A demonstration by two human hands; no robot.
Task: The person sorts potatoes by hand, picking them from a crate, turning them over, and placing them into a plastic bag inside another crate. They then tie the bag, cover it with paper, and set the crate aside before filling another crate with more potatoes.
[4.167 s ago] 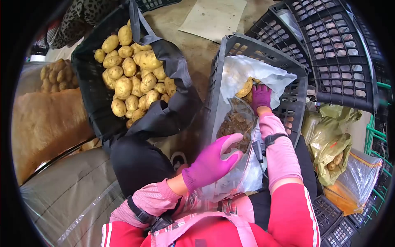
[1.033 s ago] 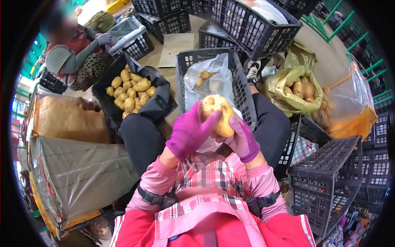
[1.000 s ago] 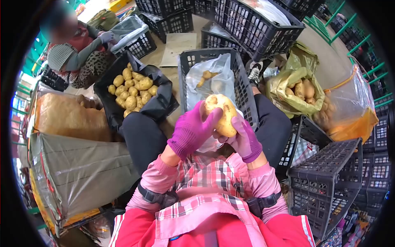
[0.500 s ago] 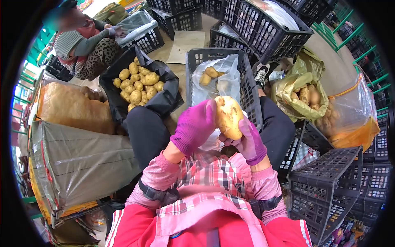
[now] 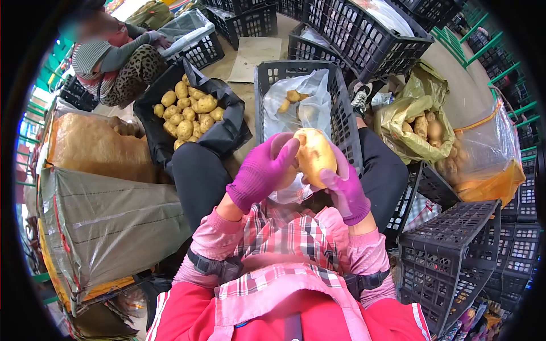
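Observation:
Both hands wear purple knit gloves and are closed around a large pale-yellow potato, held over my lap at the near end of a black crate. My left hand grips its left side, thumb near the top. Below those fingers shows another tan rounded shape, partly hidden, perhaps a second potato. My right hand holds the lower right side with its fingers wrapped around it. Inside the crate, a clear plastic liner holds a few small potatoes.
Left of my knee stands a black bag full of potatoes. A yellow-green bag of potatoes is at right. Black crates are stacked ahead, with another crate tilted at right. A person crouches at far left.
The potato has turned in my hands, showing a cleaner side. My left hand has shifted slightly left and its fingers have moved apart from the thumb. The view has tilted slightly.

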